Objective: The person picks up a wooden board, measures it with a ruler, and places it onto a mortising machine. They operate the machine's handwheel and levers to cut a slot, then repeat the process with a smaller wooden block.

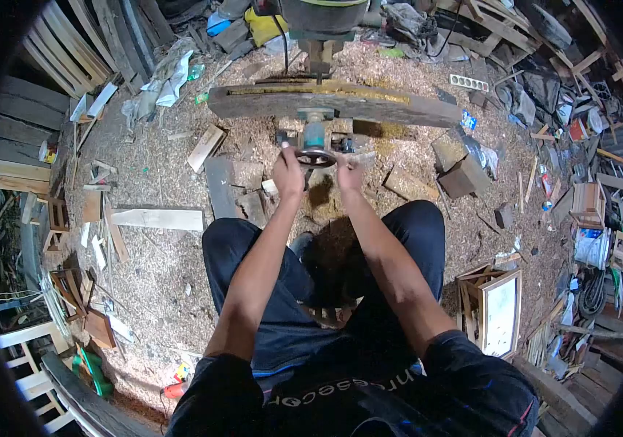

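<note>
Both of my hands are at a round metal handwheel (pixel 314 158) on the front of a green machine vise (pixel 314 134). My left hand (pixel 287 172) has its fingers closed on the wheel's left side. On the right, my right hand (pixel 348 173) is at the wheel's edge with its fingers bent; whether it grips the rim is too small to tell. Behind the vise lies a long thick wooden beam (pixel 399 108), with yellowish sawdust along its top. Above the beam hangs a machine head (pixel 322 18), its tool pointing down at the wood.
Wood shavings cover the floor (pixel 159 255). Wood blocks (pixel 464 176) lie right of the vise, and a pale board (pixel 159 219) lies to the left. A power strip (pixel 469 83) is at the back right. A framed panel (pixel 501 313) stands near my right knee.
</note>
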Tool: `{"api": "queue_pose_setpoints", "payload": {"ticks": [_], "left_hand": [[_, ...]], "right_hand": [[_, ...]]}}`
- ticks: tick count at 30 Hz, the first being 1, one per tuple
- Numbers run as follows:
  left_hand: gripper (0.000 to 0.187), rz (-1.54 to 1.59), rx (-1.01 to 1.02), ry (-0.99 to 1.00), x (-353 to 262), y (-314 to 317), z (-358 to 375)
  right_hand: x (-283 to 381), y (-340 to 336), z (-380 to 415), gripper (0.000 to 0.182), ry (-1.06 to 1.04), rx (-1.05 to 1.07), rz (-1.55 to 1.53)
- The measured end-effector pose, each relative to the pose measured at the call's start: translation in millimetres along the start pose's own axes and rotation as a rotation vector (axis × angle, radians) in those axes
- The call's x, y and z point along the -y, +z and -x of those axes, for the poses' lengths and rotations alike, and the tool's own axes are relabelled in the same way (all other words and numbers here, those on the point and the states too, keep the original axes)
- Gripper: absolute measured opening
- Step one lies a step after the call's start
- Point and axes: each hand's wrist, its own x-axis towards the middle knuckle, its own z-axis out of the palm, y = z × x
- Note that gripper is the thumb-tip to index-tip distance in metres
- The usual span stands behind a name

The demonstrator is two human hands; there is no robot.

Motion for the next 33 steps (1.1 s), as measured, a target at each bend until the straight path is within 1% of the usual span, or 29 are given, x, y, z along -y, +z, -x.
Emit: {"api": "queue_pose_setpoints", "payload": {"ticks": [1,2,3,5,6,9,10,12,13,14,15,17,18,19,20,21,22,23,24,25,27,28,29,31,32,33], "left_hand": [[0.062,0.148,0.019,0.062,-7,-4,9],[0.066,0.276,0.016,0.034,-5,-7,0],[0.064,0.078,-0.027,0.019,-1,-7,-14],[0.060,-0.315,-0.113,-0.034,25,-3,-27],[0.058,-0.302,-0.080,-0.100,23,3,-21],[0.073,0.383,0.081,0.028,21,5,-11],[0.074,0.230,0.050,0.009,27,3,-12],[0.075,-0.073,-0.011,-0.013,31,-4,-29],[0.076,-0.217,-0.048,-0.031,34,-5,-32],[0.074,-0.208,0.017,-0.103,21,-5,-14],[0.073,-0.324,0.084,-0.142,13,-1,-3],[0.071,-0.033,0.053,0.111,2,-5,6],[0.069,-0.027,-0.001,0.157,3,-7,2],[0.067,-0.026,-0.052,0.203,6,-11,-8],[0.065,-0.018,-0.105,0.253,8,-12,-17],[0.063,-0.119,-0.046,0.130,11,-10,-19],[0.060,-0.221,0.018,-0.002,17,-7,-15],[0.058,-0.324,0.086,-0.136,2,-7,-2],[0.056,-0.336,0.082,-0.022,-13,-5,15],[0.056,-0.181,0.089,0.037,-18,-5,9],[0.057,0.111,0.103,0.133,-16,-13,2],[0.068,0.014,-0.057,0.239,-23,-14,0],[0.068,-0.078,-0.009,0.121,-18,-12,-8],[0.067,-0.265,0.103,-0.149,0,-8,-4],[0.067,-0.283,-0.068,0.148,2,5,10],[0.067,-0.274,0.056,0.030,3,3,12]], "right_hand": [[-21,-3,-17,0.081,0.038,-0.054,-0.005],[-25,-4,-14,0.081,0.087,-0.109,-0.014],[-22,3,-16,0.079,-0.025,-0.063,-0.014],[13,10,8,0.076,-0.240,0.030,0.005],[17,11,21,0.072,-0.219,0.036,0.035],[-1,-9,11,0.070,0.123,-0.053,0.088],[-6,-3,10,0.067,0.111,-0.193,0.072],[-9,9,0,0.070,-0.006,-0.056,-0.063],[10,10,9,0.072,-0.067,0.016,-0.120],[21,11,24,0.074,-0.154,0.047,-0.067],[17,5,26,0.075,-0.035,0.032,-0.023],[-10,-4,0,0.076,0.181,-0.005,0.044],[-54,2,-24,0.072,0.127,-0.097,0.134],[-46,8,-16,0.072,0.043,-0.085,0.072],[-23,16,-5,0.072,-0.048,-0.073,0.012],[3,18,10,0.072,-0.138,-0.062,-0.042],[26,15,30,0.072,-0.203,-0.016,0.056],[27,11,35,0.075,-0.093,0.009,-0.018],[5,7,19,0.077,-0.036,-0.086,0.070],[-20,4,0,0.078,0.021,-0.179,0.155],[-11,0,5,0.083,0.102,-0.124,0.029],[-1,1,8,0.086,0.139,-0.096,-0.034],[7,12,14,0.081,-0.061,-0.035,-0.044],[8,20,23,0.083,-0.117,0.001,0.071],[-1,15,18,0.081,-0.034,-0.023,0.023],[-1,6,9,0.086,0.045,-0.029,0.027]]}}
